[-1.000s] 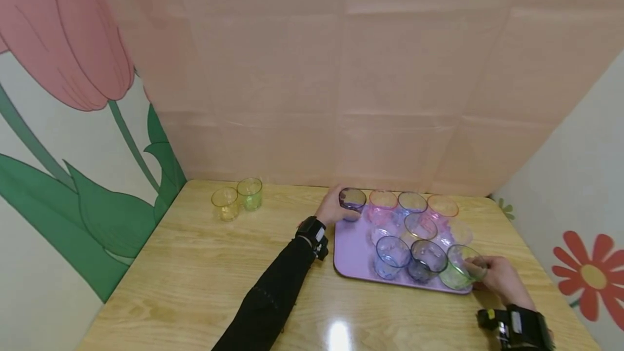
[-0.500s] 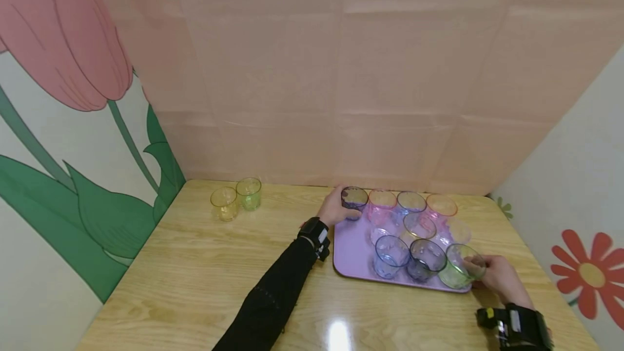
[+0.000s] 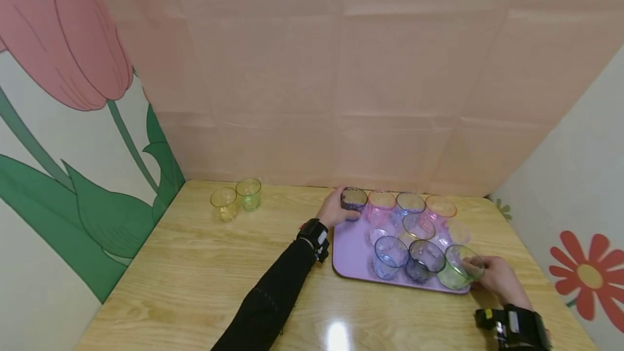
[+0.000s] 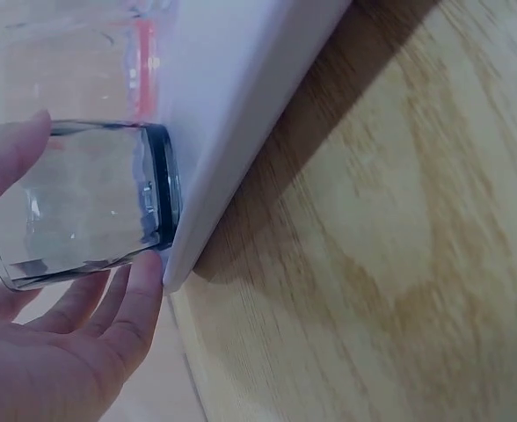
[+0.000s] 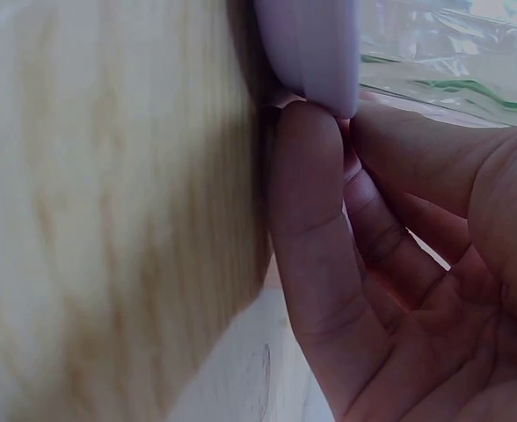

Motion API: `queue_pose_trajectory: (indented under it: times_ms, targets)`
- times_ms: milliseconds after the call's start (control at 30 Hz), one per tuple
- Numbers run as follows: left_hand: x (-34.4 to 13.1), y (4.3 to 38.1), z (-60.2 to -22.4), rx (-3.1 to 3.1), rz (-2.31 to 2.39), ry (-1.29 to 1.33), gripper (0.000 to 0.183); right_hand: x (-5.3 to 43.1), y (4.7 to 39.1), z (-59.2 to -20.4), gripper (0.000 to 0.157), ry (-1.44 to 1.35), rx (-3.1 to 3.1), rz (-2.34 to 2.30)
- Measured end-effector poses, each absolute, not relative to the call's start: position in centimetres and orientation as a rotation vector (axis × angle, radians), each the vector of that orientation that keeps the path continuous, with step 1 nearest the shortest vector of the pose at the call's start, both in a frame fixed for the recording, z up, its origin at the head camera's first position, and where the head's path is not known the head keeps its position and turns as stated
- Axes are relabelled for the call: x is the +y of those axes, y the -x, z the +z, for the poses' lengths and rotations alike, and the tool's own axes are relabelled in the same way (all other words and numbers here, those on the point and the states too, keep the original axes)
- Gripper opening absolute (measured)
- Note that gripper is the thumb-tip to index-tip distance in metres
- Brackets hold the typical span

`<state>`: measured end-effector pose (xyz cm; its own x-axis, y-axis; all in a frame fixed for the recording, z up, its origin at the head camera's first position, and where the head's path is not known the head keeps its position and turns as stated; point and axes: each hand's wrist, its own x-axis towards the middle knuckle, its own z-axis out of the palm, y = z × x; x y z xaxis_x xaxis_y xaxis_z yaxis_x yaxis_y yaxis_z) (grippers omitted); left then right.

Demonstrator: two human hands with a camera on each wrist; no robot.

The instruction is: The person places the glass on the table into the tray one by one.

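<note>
My left hand grips a dark-tinted glass at the back left corner of a purple tray. In the left wrist view, thumb and fingers lie on opposite sides of this glass, its base at the tray's rim. My right hand is at the tray's front right corner, beside a green glass. Up close in the right wrist view, a fingertip and thumb pinch the tray's edge. A dark glass and a blue glass stand along the tray's front.
Behind them on the tray sit several more tinted glasses, pink-rimmed and amber-rimmed ones among them. Far left on the wooden table stand a yellow glass and a light green glass. A peach sheet hangs behind the table.
My left hand and its dark glass have shifted slightly right, towards the pink-rimmed glass. The right hand keeps its place at the tray corner.
</note>
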<state>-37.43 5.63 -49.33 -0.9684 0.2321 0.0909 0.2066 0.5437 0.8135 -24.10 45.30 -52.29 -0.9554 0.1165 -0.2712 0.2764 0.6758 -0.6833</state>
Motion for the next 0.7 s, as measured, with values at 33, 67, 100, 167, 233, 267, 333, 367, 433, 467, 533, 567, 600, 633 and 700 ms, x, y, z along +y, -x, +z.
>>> queue_pose_trajectory:
  times_ms: [33,67,100,167,233,267,333,367,433,467,533,567,600,633,700]
  targets:
    - [5.6,37.5,-49.4,2.735,1.431,-0.389,0.089,45.3,24.1,-52.3,0.044,-0.311,2.689,-1.143]
    - [5.6,37.5,-49.4,2.741,1.427,-0.395,0.09,45.2,24.0,-52.2,0.044,-0.314,2.69,-1.144]
    - [5.6,37.5,-49.5,2.741,1.428,-0.397,0.091,45.2,24.0,-52.2,0.045,-0.307,2.691,-1.146]
    - [5.6,37.4,-49.5,2.735,1.437,-0.407,0.093,45.2,24.0,-52.1,0.047,-0.307,2.691,-1.146]
    - [5.4,37.4,-49.6,2.725,1.449,-0.416,0.096,45.2,23.9,-52.1,0.047,-0.303,2.693,-1.146]
    - [5.4,37.3,-49.6,2.721,1.453,-0.422,0.098,45.2,23.9,-52.1,0.048,-0.298,2.695,-1.143]
    - [5.1,37.2,-49.6,2.704,1.463,-0.436,0.101,45.3,23.9,-52.2,0.046,-0.296,2.698,-1.141]
    - [5.0,37.1,-49.5,2.697,1.471,-0.444,0.102,45.3,23.9,-52.2,0.046,-0.293,2.699,-1.144]
    - [4.8,37.0,-49.5,2.666,1.513,-0.458,0.103,45.4,24.0,-52.3,0.045,-0.291,2.699,-1.145]
    - [4.6,36.9,-49.4,2.646,1.546,-0.464,0.103,45.4,24.0,-52.3,0.044,-0.291,2.699,-1.145]
    - [4.3,36.8,-49.2,2.609,1.6,-0.462,0.103,45.3,24.0,-52.3,0.042,-0.297,2.696,-1.147]
    - [4.1,36.7,-49.1,2.589,1.625,-0.454,0.104,45.3,24.1,-52.2,0.042,-0.298,2.696,-1.143]
    - [3.9,36.6,-49.0,2.573,1.643,-0.443,0.104,45.3,24.1,-52.2,0.041,-0.3,2.694,-1.142]
    - [3.7,36.5,-48.8,2.554,1.662,-0.43,0.104,45.3,24.1,-52.2,0.04,-0.303,2.694,-1.14]
    - [3.3,36.4,-48.6,2.522,1.688,-0.407,0.104,45.3,24.1,-52.2,0.039,-0.31,2.689,-1.143]
